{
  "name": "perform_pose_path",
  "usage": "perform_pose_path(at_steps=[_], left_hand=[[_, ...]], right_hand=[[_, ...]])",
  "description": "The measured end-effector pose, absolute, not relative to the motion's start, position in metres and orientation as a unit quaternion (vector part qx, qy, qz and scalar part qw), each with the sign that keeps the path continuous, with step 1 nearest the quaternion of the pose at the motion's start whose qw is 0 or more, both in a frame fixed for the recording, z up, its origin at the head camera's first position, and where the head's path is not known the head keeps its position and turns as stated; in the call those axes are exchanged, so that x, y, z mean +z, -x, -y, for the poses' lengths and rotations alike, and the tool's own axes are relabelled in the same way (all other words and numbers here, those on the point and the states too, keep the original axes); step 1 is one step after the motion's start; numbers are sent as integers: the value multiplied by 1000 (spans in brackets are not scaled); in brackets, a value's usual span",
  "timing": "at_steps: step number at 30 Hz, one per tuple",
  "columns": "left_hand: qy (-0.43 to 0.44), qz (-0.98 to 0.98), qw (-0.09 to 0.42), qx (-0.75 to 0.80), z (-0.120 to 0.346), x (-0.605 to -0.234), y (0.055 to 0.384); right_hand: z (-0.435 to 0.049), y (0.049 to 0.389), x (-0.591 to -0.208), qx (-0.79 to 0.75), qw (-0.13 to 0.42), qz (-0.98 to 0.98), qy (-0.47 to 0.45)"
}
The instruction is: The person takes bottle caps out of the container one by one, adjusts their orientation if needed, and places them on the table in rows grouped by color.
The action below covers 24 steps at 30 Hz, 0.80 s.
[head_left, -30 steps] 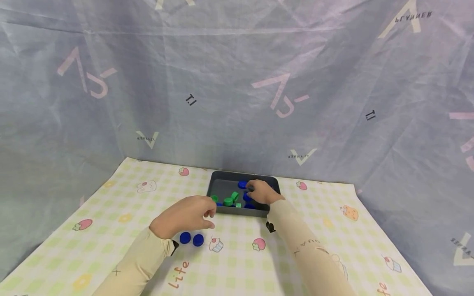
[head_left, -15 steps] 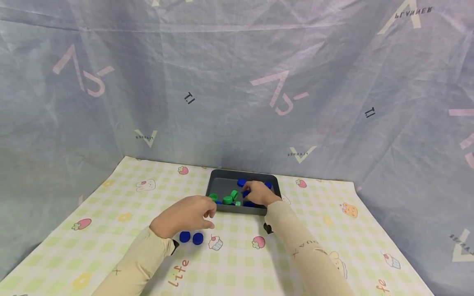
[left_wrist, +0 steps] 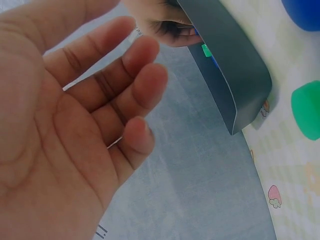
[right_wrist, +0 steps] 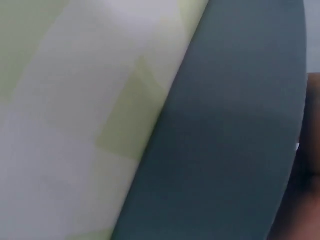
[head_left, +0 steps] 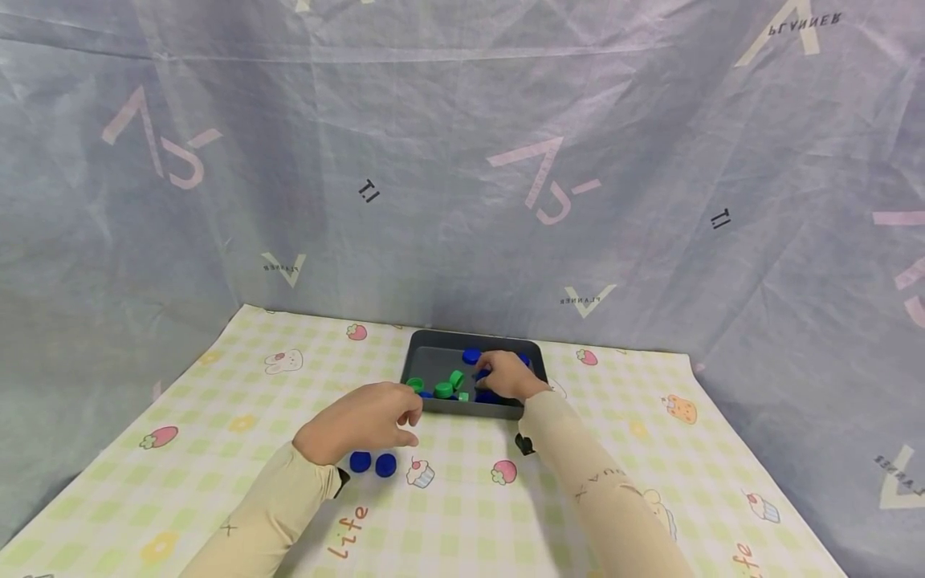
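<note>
My right hand [head_left: 508, 376] reaches over the near right side of a dark grey tray [head_left: 433, 353], with finger and thumb pinching a blue bottle cap [head_left: 482, 375]. Most of that hand is hidden behind the tray wall [right_wrist: 215, 130] in the right wrist view. My left hand [head_left: 364, 417] hovers left of the tray's front, its fingers loosely bent and the palm [left_wrist: 55, 135] bare. Just in front of it, two blue caps [head_left: 386, 465] lie side by side on the tablecloth. A green cap [left_wrist: 307, 110] sits outside the tray in the left wrist view.
Green caps [head_left: 444, 390] and more blue caps [head_left: 471, 356] lie loose inside the tray. Its raised wall [left_wrist: 240, 75] separates them from the checked tablecloth [head_left: 448, 522]. A grey curtain [head_left: 405, 241] hangs close behind the table.
My right hand's fingers have closed in around a blue cap within the tray. The left hand holds its place, and the head view has shifted slightly.
</note>
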<state>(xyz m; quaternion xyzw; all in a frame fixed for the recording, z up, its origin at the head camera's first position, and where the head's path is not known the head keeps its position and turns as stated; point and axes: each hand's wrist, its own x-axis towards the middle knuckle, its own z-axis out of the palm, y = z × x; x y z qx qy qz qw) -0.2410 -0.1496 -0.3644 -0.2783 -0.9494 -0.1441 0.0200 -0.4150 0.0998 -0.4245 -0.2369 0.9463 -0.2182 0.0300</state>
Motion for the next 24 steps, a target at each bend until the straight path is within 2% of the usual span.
perform_pose_path(at_steps=[5, 13, 24], left_hand=[[276, 950, 22, -141, 150, -363, 241], [285, 948, 30, -143, 150, -365, 242], [290, 945, 32, -150, 148, -370, 242]], right_hand=[[-109, 416, -421, -286, -8, -936, 208], [-140, 396, -395, -526, -24, -835, 162], [-152, 346, -355, -576, -17, -780, 243]])
